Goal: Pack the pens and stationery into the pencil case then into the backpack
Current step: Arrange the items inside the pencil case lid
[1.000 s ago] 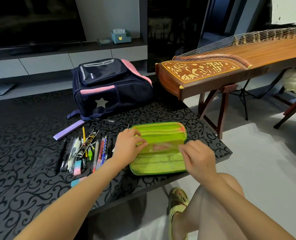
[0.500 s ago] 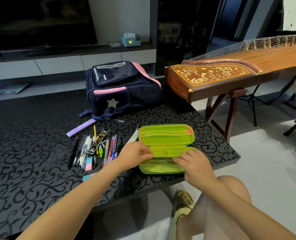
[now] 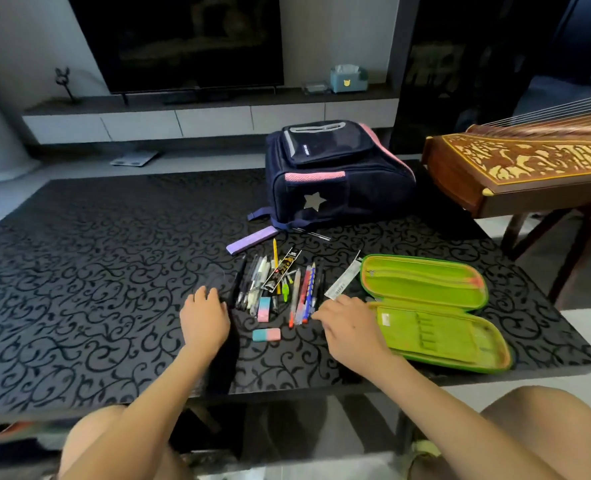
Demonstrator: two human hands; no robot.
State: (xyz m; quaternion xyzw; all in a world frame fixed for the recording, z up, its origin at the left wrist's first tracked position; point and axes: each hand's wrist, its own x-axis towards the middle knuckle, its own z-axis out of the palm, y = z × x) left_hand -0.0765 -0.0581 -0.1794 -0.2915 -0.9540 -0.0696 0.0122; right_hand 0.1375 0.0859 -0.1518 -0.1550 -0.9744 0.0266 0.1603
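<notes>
The black scroll-patterned worktop (image 3: 96, 271) carries a navy and pink fabric backpack (image 3: 335, 181) at its far side. Nearer lies the lime-green pencil case (image 3: 425, 299), spread open. Loose pens and pencils (image 3: 280, 282) lie just left of it. The left hand (image 3: 204, 317), left of the pens, and the right hand (image 3: 351, 327), between pens and case, are relaxed and hold nothing.

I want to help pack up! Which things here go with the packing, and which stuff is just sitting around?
For the packing: pens, pink-and-blue erasers, white ruler, purple strip, green pencil case, backpack.

Just lying about: wooden zither, tissue box, TV.
</notes>
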